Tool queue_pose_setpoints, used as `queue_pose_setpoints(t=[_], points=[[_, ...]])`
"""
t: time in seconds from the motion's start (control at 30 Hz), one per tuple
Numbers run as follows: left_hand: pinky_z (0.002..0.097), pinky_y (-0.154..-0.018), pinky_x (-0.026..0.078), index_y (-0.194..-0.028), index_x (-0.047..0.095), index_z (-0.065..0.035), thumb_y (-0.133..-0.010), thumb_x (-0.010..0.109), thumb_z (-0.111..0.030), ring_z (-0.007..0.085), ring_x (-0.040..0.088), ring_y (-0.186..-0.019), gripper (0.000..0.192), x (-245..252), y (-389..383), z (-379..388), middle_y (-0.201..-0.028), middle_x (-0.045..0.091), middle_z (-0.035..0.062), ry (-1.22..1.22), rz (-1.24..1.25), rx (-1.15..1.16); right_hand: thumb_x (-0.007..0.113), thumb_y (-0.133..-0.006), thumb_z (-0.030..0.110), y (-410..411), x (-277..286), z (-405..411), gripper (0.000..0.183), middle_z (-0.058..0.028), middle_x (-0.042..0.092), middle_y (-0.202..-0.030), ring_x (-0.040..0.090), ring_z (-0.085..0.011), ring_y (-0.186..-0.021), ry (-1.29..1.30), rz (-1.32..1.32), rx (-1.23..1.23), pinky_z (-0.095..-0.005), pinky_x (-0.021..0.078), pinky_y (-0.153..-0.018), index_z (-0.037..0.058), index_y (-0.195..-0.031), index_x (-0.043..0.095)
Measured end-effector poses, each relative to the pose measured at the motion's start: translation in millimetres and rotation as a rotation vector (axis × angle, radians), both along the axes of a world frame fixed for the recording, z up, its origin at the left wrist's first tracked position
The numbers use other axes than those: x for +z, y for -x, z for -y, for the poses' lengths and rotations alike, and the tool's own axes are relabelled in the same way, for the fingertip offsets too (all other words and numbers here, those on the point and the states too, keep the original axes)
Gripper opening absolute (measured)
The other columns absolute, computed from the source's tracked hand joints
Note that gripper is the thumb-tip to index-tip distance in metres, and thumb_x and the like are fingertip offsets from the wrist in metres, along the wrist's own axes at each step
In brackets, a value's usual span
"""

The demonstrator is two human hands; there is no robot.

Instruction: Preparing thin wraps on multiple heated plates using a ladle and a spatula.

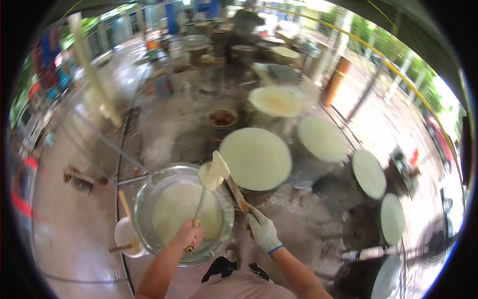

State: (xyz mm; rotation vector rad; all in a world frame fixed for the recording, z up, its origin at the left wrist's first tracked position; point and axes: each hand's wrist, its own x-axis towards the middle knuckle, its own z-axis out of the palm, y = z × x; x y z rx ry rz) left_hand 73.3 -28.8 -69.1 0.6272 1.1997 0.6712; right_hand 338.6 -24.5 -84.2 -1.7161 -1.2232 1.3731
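Observation:
My bare left hand is closed round the handle of a ladle, above a large metal basin of pale, creamy liquid. My right hand, in a white knitted glove with a blue cuff, grips a wooden-handled tool whose flat, pale blade meets the ladle's head over the basin's far right rim. Pale material coats both heads. Just beyond them lies a big round, pale surface; whether it is a lid or a pan's contents I cannot tell.
Several more pale round surfaces curve away to the right. A white bucket with sticks stands left of the basin. Ahead are a pot with brown contents and a standing person. A fan is at the right, a pole at the left.

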Motion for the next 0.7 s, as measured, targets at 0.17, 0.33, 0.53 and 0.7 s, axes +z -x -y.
queue_pose_setpoints(t=[0.17, 0.33, 0.53, 0.7], points=[[0.0249, -0.035, 0.034, -0.08, 0.044, -0.0089, -0.094, 0.05, -0.008, 0.0062, 0.036, -0.041, 0.015, 6, -121, 28, -0.059, 0.037, -0.0025, 0.3, 0.346, -0.433, 0.047, -0.097, 0.041, -97, -19, 124, 0.042, -0.0166, 0.067, -0.102, 0.064, -0.0371, -0.092, -0.105, 0.34, -0.275, -0.0463, 0.0504, -0.078, 0.032, -0.138, 0.049], [0.0203, -0.036, 0.034, -0.072, 0.039, -0.0107, -0.098, 0.047, -0.011, 0.0039, 0.034, -0.041, 0.027, -11, -250, 102, -0.059, 0.035, -0.0038, 0.723, 0.648, -0.631, 0.049, -0.097, 0.037, -187, -41, 356, 0.046, -0.0126, 0.065, -0.115, 0.065, -0.0317, -0.096, 0.103, 0.602, -0.28, -0.0393, 0.0499, -0.086, 0.0311, -0.142, 0.044], [0.0202, -0.037, 0.033, -0.071, 0.039, -0.0117, -0.096, 0.046, -0.008, 0.0046, 0.035, -0.042, 0.026, -37, -372, 247, -0.059, 0.037, -0.0036, 0.62, 0.252, -1.134, 0.047, -0.096, 0.04, -152, -54, 628, 0.044, -0.0169, 0.067, -0.104, 0.066, -0.035, -0.092, 0.35, 0.373, -0.731, -0.0424, 0.0509, -0.08, 0.0351, -0.14, 0.046], [0.0202, -0.036, 0.032, -0.078, 0.041, -0.0106, -0.096, 0.046, -0.007, 0.0032, 0.034, -0.041, 0.019, -59, -446, 371, -0.059, 0.035, -0.0045, 0.991, 0.163, -1.501, 0.049, -0.094, 0.04, -125, -52, 690, 0.043, -0.0162, 0.066, -0.112, 0.064, -0.0365, -0.097, 0.42, 0.224, -0.983, -0.0419, 0.05, -0.084, 0.0312, -0.137, 0.051]])
